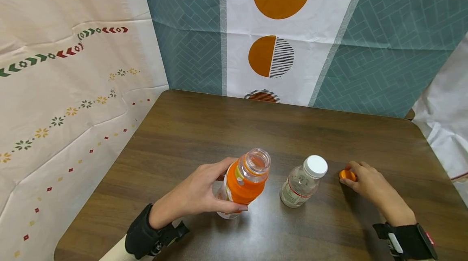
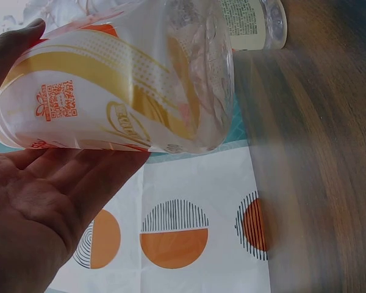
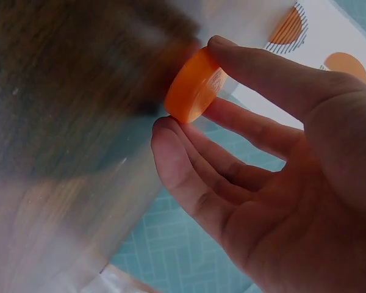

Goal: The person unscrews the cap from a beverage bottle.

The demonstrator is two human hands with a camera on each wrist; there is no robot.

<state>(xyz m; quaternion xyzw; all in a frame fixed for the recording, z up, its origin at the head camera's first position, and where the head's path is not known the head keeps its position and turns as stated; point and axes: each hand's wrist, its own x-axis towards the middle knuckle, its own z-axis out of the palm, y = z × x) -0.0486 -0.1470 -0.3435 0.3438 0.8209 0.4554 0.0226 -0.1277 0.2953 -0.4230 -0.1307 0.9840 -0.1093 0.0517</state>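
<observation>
My left hand (image 1: 204,194) grips a clear plastic bottle (image 1: 245,184) with an orange and white label. Its mouth is uncapped, and it tilts a little to the right. In the left wrist view the bottle's lower part (image 2: 116,85) shows a printed square code, with fingers beneath it. At the right, my right hand (image 1: 373,188) pinches an orange bottle cap (image 1: 347,175) between thumb and fingers, close to the tabletop. The right wrist view shows the cap (image 3: 194,85) held on edge at the fingertips. Between the hands stands a second clear bottle (image 1: 297,188) with a white cap.
The brown wooden table (image 1: 204,127) has rounded back corners. Behind it hangs a teal and white cloth (image 1: 237,50) with orange circles. A cream patterned cloth (image 1: 73,102) hangs along the left side, and a white cloth (image 1: 444,131) at the right.
</observation>
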